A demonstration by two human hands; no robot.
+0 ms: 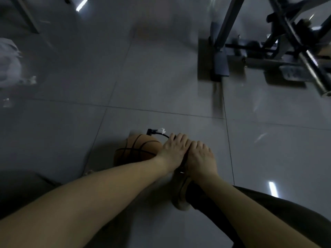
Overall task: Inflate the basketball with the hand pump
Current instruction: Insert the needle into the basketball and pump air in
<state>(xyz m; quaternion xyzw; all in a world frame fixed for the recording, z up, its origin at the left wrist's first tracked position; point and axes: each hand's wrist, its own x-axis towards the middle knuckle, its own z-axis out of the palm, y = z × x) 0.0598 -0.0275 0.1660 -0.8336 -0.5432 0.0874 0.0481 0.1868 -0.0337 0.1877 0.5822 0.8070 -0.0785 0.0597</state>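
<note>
An orange-brown basketball (pixel 133 151) with black seams sits on the grey tiled floor near the bottom centre. A black pump hose (pixel 158 134) with a white tag runs from the ball's top toward my hands. My left hand (pixel 172 149) and my right hand (pixel 201 156) sit side by side, fingers curled down over the hand pump's handle, which they mostly hide. A dark sliver of the pump (pixel 182 168) shows between my wrists. My right shoe (pixel 180 194) stands just below the hands by the pump.
A metal exercise machine frame (pixel 268 51) stands at the upper right with a base foot (pixel 217 68) on the floor. A white crumpled bag (pixel 9 61) lies at the far left. Grey tile floor (pixel 143 77) stretches ahead.
</note>
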